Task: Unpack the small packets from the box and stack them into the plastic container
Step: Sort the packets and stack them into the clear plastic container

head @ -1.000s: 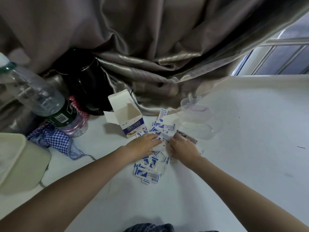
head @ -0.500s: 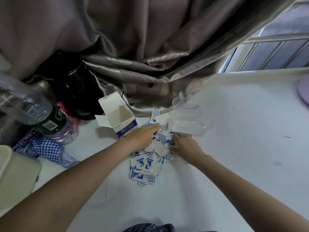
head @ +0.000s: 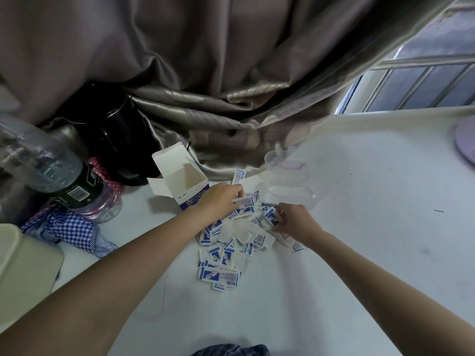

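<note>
Packets: I count a loose heap of small blue-and-white packets (head: pixel 231 242) spread on the white counter (head: pixel 359 253) between my two hands, trailing toward the near side; some lie face up, some show blank backs. None are stacked yet.
Box: the white carton (head: pixel 183 181) sits just far-left of the heap, top flaps open and mouth up; it looks emptied, which I judge is why the packets lie loose.
Plastic container: a clear tub (head: pixel 288 181) stands just beyond the heap on the far right, close to my right hand. I cannot tell whether anything is in it; the walls are too transparent and washed out.
Left hand: my left hand (head: pixel 221 199) rests at the far edge of the heap beside the carton, fingers (head: pixel 237 194) curled down onto the top packets and pinching them, one long packet standing upright behind them.
Right hand: my right hand (head: pixel 293 219) is on the right side of the heap, fingers bent in around a few packets, apparently gathering them into a bundle.
Step in hand: I judge this as collecting and squaring packets before moving them to the tub.
Risk: the packets are light and slippery; a loose bundle could fan out on lifting.
Bystanders: water bottle (head: pixel 51 181), checked cloth (head: pixel 66 227), dark kettle (head: pixel 115 140), curtain (head: pixel 205 73) at far left and behind.
</note>
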Demonstrator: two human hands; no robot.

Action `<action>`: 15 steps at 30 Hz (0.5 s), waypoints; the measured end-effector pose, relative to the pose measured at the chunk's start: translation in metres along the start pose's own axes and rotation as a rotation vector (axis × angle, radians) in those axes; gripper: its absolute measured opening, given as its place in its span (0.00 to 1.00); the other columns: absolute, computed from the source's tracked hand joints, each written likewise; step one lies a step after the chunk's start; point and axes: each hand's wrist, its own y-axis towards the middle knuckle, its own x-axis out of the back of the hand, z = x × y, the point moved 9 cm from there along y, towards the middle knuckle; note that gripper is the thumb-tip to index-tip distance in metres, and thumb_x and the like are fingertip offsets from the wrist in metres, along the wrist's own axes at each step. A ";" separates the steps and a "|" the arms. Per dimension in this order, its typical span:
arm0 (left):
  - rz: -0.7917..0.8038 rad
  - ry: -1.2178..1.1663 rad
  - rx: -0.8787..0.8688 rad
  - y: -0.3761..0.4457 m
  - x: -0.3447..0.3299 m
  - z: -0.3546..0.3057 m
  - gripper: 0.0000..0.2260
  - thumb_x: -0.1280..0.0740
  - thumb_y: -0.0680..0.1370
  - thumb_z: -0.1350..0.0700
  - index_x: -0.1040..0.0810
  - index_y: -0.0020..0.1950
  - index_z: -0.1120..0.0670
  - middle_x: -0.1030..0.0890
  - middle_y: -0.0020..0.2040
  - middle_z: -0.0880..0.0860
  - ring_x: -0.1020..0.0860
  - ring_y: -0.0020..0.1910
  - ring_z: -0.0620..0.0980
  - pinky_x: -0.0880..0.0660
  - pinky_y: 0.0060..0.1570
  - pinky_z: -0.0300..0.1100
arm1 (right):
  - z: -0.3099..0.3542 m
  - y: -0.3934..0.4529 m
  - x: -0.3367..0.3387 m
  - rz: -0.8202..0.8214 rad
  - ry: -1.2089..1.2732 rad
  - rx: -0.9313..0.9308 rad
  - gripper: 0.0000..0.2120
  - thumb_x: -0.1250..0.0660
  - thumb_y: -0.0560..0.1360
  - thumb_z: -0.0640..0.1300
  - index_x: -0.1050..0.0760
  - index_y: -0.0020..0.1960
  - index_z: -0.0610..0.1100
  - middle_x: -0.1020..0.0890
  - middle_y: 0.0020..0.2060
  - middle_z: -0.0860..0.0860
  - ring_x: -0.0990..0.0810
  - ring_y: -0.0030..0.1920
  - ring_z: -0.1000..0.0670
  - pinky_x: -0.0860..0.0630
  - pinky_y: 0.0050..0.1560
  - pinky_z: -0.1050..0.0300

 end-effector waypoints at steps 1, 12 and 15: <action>-0.010 -0.037 -0.003 0.001 0.002 -0.001 0.08 0.34 0.77 0.55 0.25 0.55 0.54 0.23 0.48 0.52 0.26 0.45 0.51 0.32 0.41 0.42 | 0.001 -0.001 0.000 0.011 -0.001 0.000 0.12 0.29 0.67 0.38 0.33 0.36 0.44 0.25 0.36 0.44 0.31 0.38 0.47 0.38 0.33 0.58; 0.044 -0.294 -0.026 0.000 0.008 -0.013 0.05 0.33 0.76 0.57 0.19 0.50 0.54 0.21 0.42 0.49 0.27 0.37 0.43 0.33 0.34 0.34 | 0.033 -0.004 0.024 -0.048 -0.121 0.131 0.13 0.41 0.77 0.39 0.25 0.36 0.36 0.16 0.32 0.42 0.18 0.29 0.52 0.22 0.39 0.57; 0.036 -0.312 0.002 -0.001 0.009 -0.011 0.05 0.33 0.76 0.57 0.19 0.50 0.55 0.21 0.43 0.50 0.26 0.39 0.44 0.33 0.35 0.35 | 0.041 -0.004 0.033 -0.051 -0.040 0.111 0.12 0.41 0.78 0.40 0.22 0.41 0.37 0.15 0.36 0.41 0.26 0.18 0.60 0.31 0.25 0.71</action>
